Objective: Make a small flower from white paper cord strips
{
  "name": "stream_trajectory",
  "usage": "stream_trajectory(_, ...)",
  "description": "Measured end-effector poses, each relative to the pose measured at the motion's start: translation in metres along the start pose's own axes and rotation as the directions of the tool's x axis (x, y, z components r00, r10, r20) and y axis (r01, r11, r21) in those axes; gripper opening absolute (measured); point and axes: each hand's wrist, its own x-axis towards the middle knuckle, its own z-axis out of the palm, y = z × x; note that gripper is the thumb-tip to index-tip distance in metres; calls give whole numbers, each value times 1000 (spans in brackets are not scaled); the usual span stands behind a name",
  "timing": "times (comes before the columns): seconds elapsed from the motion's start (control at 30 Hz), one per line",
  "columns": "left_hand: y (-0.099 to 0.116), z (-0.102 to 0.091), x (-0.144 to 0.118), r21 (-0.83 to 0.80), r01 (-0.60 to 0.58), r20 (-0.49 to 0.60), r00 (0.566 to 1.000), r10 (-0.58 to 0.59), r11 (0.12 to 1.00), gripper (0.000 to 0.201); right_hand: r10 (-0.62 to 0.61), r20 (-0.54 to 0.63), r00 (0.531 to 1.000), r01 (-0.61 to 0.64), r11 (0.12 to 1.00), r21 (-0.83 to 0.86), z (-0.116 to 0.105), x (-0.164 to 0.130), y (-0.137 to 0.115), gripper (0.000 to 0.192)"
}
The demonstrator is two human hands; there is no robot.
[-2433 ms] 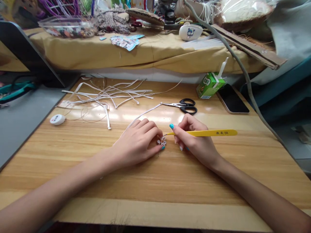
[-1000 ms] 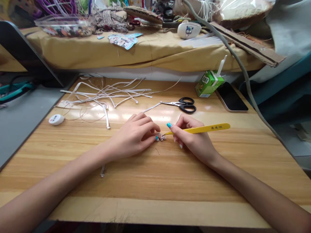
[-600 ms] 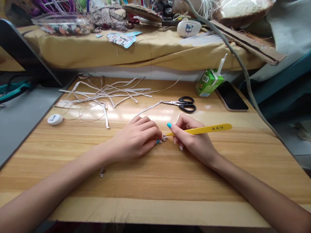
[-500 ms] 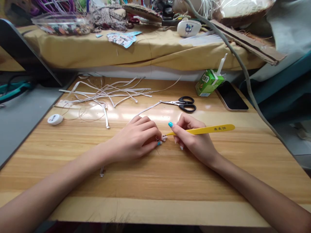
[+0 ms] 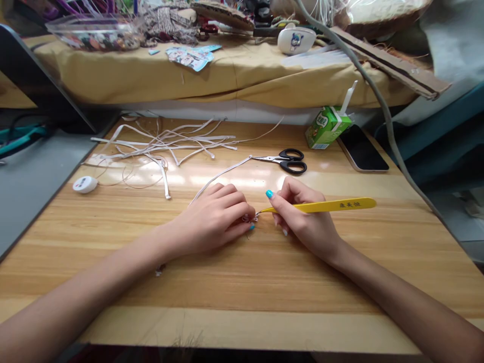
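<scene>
My right hand (image 5: 302,214) is closed around yellow tweezers (image 5: 333,205), held like a pen with the tips pointing left. Those tips meet a small looped piece of pale cord (image 5: 256,217) at the fingers of my left hand (image 5: 223,214). My left hand is closed in a pinch on this cord piece, low over the wooden table; its palm side is hidden. A long pale cord (image 5: 221,174) runs from behind my left hand up to the tips of black-handled scissors (image 5: 289,161), which lie on the table.
Several cut white cords (image 5: 162,143) lie tangled at the back left, near a small white container (image 5: 84,184) with thin thread. A green drink carton (image 5: 325,127) with a straw and a phone (image 5: 363,147) stand and lie at the back right. A grey cable (image 5: 385,111) hangs on the right.
The tweezers have tilted slightly, their rear end shifting right and a little down. My left fingers have rolled further over the cord piece, covering more of it.
</scene>
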Motion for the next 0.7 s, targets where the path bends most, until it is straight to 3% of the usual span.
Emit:
stream_trajectory(0.2, 1, 2, 0, 23, 7, 0, 1000, -7, 1000, 20, -54, -21, 998, 52, 995, -87, 1, -1, 0, 27)
stream_trajectory(0.33, 2, 1, 0, 21, 57, -7, 998, -57, 998, 24, -60, -73, 996, 56, 997, -46, 1, -2, 0, 27)
stream_trajectory(0.5, -1, -4, 0, -15, 47, -39, 998, -48, 999, 20, 9, -26, 1000, -9, 1000, 18, 2, -2, -1, 26)
stream_trajectory(0.7, -4, -9, -1, -3, 6, 27, 1000, -6, 1000, 22, 33, 8, 999, -33, 999, -9, 3, -1, 0, 25)
